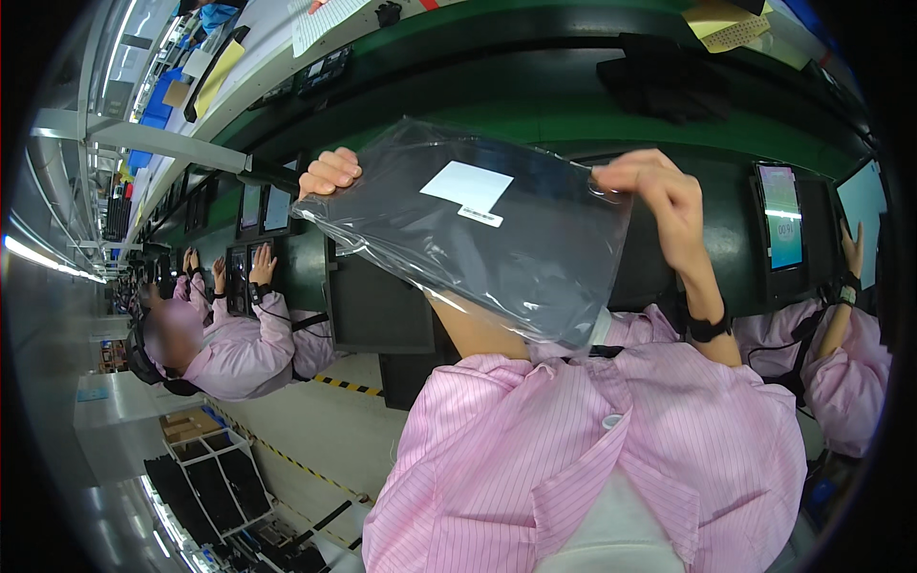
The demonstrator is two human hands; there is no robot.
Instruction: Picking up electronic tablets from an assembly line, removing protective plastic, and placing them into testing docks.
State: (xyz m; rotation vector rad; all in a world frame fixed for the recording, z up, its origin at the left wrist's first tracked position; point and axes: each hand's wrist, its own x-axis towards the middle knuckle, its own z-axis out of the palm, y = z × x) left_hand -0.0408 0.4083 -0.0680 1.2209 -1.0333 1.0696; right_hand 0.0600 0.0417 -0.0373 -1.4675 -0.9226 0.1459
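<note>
A large clear plastic bag [535, 250], wrinkled and shiny, is stretched out in front of my chest. It looks dark grey, as if a flat dark panel lies inside, though I cannot tell for certain. Two white labels sit on its upper face, the larger label [468, 185] above a small strip. My left hand [330, 173] grips the bag's left end with curled fingers. At the upper right corner, my right hand [657, 196] pinches the bag between thumb and fingers; a black band circles that wrist. Much of my left forearm is behind the bag.
A black tray [377, 304] lies left of the bag, below it in view. On the green bench, a device with a lit screen [781, 218] rests to the right. Co-workers in pink sit at either side, one person's hands [261, 265] at left. A grey beam [143, 137] spans the upper left.
</note>
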